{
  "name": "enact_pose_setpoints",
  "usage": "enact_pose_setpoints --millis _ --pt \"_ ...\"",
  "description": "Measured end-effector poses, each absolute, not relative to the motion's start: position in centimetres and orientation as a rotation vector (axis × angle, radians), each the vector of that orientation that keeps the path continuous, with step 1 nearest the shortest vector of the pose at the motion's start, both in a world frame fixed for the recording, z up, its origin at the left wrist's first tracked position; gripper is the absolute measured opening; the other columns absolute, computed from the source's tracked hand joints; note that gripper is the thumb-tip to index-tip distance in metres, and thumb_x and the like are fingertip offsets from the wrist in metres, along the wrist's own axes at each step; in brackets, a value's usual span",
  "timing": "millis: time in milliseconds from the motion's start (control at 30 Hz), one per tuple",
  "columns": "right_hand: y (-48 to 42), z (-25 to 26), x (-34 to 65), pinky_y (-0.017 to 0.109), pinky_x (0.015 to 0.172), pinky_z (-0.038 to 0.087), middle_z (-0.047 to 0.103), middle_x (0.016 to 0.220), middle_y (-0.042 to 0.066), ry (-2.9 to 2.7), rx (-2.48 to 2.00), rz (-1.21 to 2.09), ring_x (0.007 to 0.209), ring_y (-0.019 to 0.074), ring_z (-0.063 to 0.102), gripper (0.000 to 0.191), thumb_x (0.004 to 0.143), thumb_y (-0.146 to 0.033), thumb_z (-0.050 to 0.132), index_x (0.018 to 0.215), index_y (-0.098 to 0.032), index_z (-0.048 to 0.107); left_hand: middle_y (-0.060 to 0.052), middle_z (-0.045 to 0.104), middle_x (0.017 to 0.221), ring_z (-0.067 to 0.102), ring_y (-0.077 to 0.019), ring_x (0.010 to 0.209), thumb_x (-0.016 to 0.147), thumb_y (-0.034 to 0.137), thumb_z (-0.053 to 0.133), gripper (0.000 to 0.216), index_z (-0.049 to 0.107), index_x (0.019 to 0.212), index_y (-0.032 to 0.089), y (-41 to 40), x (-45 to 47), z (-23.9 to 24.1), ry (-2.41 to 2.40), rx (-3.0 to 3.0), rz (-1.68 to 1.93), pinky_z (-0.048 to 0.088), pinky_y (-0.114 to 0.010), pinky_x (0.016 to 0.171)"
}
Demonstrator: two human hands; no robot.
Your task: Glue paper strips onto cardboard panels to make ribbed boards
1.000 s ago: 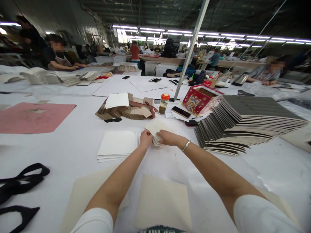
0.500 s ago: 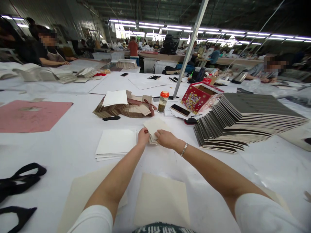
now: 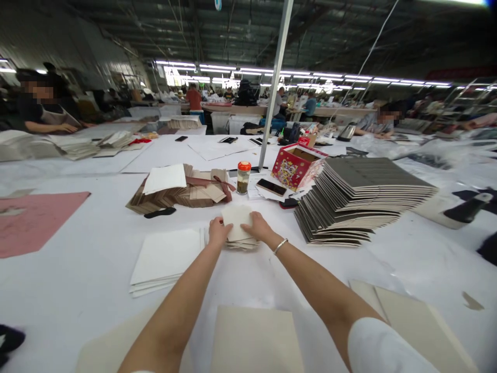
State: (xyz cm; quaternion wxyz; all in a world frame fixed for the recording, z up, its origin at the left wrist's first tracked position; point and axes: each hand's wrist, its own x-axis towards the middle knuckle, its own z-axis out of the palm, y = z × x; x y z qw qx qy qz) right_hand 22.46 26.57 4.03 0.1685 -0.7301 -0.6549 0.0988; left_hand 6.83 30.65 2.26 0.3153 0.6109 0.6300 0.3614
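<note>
A small stack of cream sheets [image 3: 237,224] lies on the white table, its lower layers uneven. My left hand [image 3: 219,231] is closed on the stack's left side, thumb on the top sheet. From the right, my right hand [image 3: 258,227] grips the opposite side, its thumb also on top; a silver bracelet circles that wrist. Left of the hands lies a pile of larger white sheets [image 3: 165,256]. Nearest my body is a single cream panel [image 3: 256,339], flat on the table.
Behind the hands stand a bundle of brown pieces [image 3: 174,196], a jar with an orange lid [image 3: 243,178], a phone [image 3: 272,187] and a red box [image 3: 295,167]. A tall stack of dark panels [image 3: 365,199] is at right, by a metal pole [image 3: 275,83]. Co-workers sit farther off.
My view has turned right and tilted up. The stack's top sheet, angled before, now sits squarer over the rest, and my right hand has moved round to its right side.
</note>
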Motion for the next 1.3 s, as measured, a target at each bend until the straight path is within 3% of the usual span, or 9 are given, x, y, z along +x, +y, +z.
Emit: enact_pose_setpoints --millis 100,433,533,600,767,900,1033,1167,1300 --pt "27.5 2.4 22.9 0.031 0.098 0.028 0.035 0.132 0.019 -1.776 -2.027 0.385 0.12 0.0233 0.036 0.059 0.077 -0.043 0.047 0.121 -0.004 0.04 -0.008 0.058 0.09 0.054 -0.0196 0.084 0.058 0.019 0.064 0.026 0.059 0.083 0.014 31.1 7.6 3.2 1.685 1.668 0.944 0.04 -0.03 0.078" --pt "27.5 1.5 23.9 0.037 0.093 0.035 0.046 0.119 0.016 -1.56 -1.765 0.383 0.111 0.0264 0.043 0.057 0.061 -0.041 0.063 0.107 -0.01 0.05 -0.004 0.057 0.09 0.052 -0.0155 0.083 0.059 0.015 0.06 0.028 0.056 0.087 0.016 30.1 7.2 4.0 1.523 1.771 1.032 0.04 -0.028 0.079" --pt "28.2 2.2 24.5 0.035 0.085 0.041 0.052 0.112 0.014 -1.318 -1.794 0.501 0.101 0.0241 0.051 0.059 0.058 -0.037 0.064 0.11 -0.011 0.05 -0.002 0.06 0.081 0.055 -0.0138 0.074 0.058 0.012 0.06 0.026 0.054 0.084 0.015 30.4 6.2 3.5 1.453 1.723 1.0 0.044 -0.027 0.072" --pt "28.8 2.7 25.0 0.032 0.08 0.043 0.058 0.104 0.012 -1.167 -1.794 0.585 0.094 0.0217 0.055 0.05 0.06 -0.031 0.062 0.104 -0.012 0.053 -0.002 0.061 0.079 0.057 -0.0135 0.073 0.059 0.011 0.058 0.025 0.054 0.084 0.014 30.8 5.6 3.1 1.424 1.692 0.979 0.045 -0.026 0.07" --pt "29.9 3.6 25.2 0.023 0.061 0.046 0.065 0.08 0.003 -1.181 -1.682 0.72 0.07 0.0141 0.06 0.03 0.059 -0.017 0.058 0.09 -0.015 0.059 -0.008 0.06 0.101 0.056 -0.0175 0.092 0.065 0.013 0.053 0.034 0.05 0.099 0.013 30.7 5.9 2.7 1.48 1.676 0.968 0.043 -0.03 0.082" --pt "30.1 3.9 25.4 0.021 0.047 0.042 0.063 0.068 0.0 -1.185 -1.712 0.751 0.055 0.0118 0.056 0.023 0.061 -0.015 0.053 0.084 -0.015 0.06 -0.02 0.032 0.134 0.03 -0.0288 0.123 0.069 0.031 0.057 0.055 0.041 0.118 0.01 29.1 8.2 3.7 1.623 1.787 0.931 0.025 -0.04 0.1" --pt "30.1 4.0 25.8 0.02 0.051 0.042 0.06 0.064 0.0 -1.202 -1.752 0.727 0.057 0.0107 0.055 0.018 0.06 -0.01 0.049 0.075 -0.015 0.06 -0.018 0.005 0.144 0.004 -0.0348 0.13 0.068 0.06 0.048 0.081 0.031 0.128 0.01 27.2 10.7 4.6 1.825 2.107 0.564 0.013 -0.054 0.1" --pt "29.9 4.4 26.3 0.02 0.056 0.041 0.06 0.065 0.0 -1.235 -1.778 0.687 0.061 0.0112 0.054 0.018 0.058 -0.006 0.049 0.069 -0.015 0.06 -0.017 0.008 0.144 0.004 -0.0323 0.131 0.071 0.065 0.034 0.085 0.024 0.132 0.007 26.9 12.2 4.9 1.868 2.208 0.248 0.01 -0.055 0.1" --pt "30.1 5.2 26.1 0.02 0.055 0.042 0.061 0.06 0.001 -1.28 -1.725 0.751 0.058 0.0113 0.055 0.021 0.058 -0.005 0.048 0.07 -0.015 0.063 -0.021 0.018 0.141 0.016 -0.0345 0.128 0.068 0.069 0.031 0.088 0.026 0.13 0.006 27.8 13.4 6.0 1.886 2.058 0.127 0.021 -0.054 0.097"
